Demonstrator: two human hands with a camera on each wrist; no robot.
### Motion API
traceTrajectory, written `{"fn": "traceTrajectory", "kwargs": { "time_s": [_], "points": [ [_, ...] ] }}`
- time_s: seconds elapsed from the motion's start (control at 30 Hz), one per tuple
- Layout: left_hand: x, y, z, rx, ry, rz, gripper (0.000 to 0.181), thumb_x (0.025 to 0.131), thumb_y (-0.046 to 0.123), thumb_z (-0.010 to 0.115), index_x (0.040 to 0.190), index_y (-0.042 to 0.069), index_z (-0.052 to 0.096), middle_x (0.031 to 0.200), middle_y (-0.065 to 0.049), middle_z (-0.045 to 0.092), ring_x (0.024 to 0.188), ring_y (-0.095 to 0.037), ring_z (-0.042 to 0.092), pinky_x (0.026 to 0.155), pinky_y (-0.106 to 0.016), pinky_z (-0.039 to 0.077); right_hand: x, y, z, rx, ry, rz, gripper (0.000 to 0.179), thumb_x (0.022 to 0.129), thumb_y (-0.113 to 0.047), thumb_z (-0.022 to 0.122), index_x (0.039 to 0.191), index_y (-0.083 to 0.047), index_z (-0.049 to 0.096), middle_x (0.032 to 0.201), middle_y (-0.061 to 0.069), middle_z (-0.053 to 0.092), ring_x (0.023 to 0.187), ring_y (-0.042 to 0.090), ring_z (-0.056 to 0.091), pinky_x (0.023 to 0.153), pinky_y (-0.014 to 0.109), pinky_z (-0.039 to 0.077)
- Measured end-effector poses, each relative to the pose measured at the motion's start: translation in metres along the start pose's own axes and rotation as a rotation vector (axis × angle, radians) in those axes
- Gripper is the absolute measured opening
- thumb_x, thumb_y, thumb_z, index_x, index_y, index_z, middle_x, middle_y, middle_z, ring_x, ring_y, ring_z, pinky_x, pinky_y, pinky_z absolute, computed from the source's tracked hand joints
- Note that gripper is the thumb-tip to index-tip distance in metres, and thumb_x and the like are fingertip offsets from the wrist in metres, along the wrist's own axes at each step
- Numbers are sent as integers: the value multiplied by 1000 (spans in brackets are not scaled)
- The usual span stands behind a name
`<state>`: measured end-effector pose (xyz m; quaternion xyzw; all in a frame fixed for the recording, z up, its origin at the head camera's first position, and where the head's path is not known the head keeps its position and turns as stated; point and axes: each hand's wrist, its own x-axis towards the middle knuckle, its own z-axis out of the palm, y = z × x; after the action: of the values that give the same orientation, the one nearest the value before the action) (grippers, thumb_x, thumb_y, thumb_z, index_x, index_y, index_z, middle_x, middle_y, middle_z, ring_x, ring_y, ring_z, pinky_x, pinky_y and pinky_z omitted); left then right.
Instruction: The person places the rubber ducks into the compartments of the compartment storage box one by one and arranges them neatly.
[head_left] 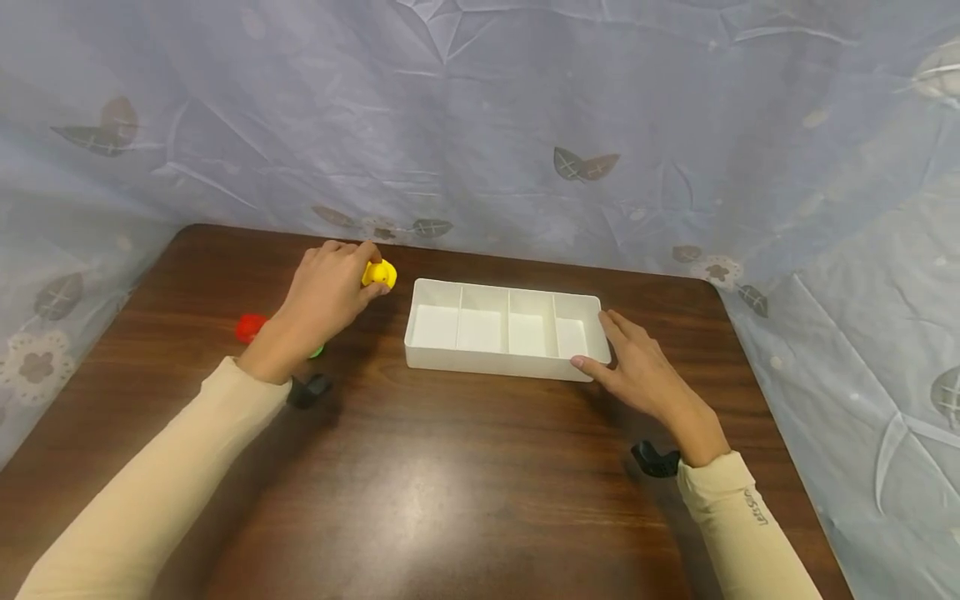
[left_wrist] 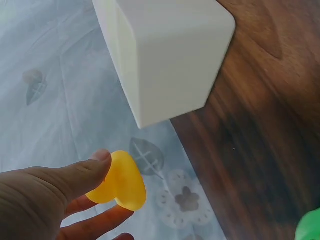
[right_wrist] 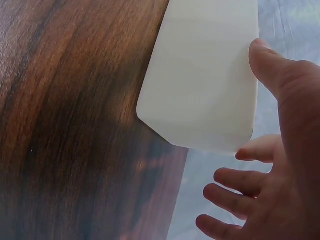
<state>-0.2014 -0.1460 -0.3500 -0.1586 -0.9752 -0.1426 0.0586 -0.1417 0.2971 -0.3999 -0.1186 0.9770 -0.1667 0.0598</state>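
In the head view my left hand (head_left: 327, 282) is over the back left of the table and pinches a small yellow rounded toy (head_left: 381, 274), duck-like in shape. The left wrist view shows the yellow toy (left_wrist: 122, 182) between thumb and fingers, beside the end of a white box. This long white divided box (head_left: 498, 361) lies in the middle, its compartments bare. My right hand (head_left: 637, 364) touches the box's right end, thumb on the front rim. In the right wrist view the index fingertip meets a corner of the box (right_wrist: 200, 85), while the other fingers spread loosely.
A red object (head_left: 250, 327) lies left of the left forearm, and a green one (head_left: 318, 352) is mostly hidden under it. The dark wooden table (head_left: 420, 483) meets a patterned grey cloth (head_left: 480, 125) at its back and sides. Black wrist mounts (head_left: 655, 459) stick out by both wrists.
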Motion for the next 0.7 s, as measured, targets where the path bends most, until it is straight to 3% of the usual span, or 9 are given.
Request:
{"fn": "traceTrajectory", "kwargs": {
  "time_s": [0.2,0.37,0.7],
  "points": [
    [7,14,1,7,-3,22,43,97,28,80,128,3,65,127,-21,76,116,-45,64,102,-62,48,-1,1,-2,-7,12,-6,96,102,-60,63,169,-3,23,171,34,28,154,59,32,121,76,33],
    [12,29,6,16,-21,54,43,99,30,79,130,4,65,129,-20,75,120,-44,64,105,-61,49,-1,1,-1,-4,18,-6,96,102,-59,64,168,-2,24,170,34,30,155,58,33,122,75,32],
    [27,77,20,14,1,163,45,97,38,79,128,8,66,123,-12,77,115,-36,66,97,-51,54,-2,-1,-2,-6,18,-15,95,103,-57,64,167,1,26,169,35,31,152,61,34,120,76,34]
  ]
}}
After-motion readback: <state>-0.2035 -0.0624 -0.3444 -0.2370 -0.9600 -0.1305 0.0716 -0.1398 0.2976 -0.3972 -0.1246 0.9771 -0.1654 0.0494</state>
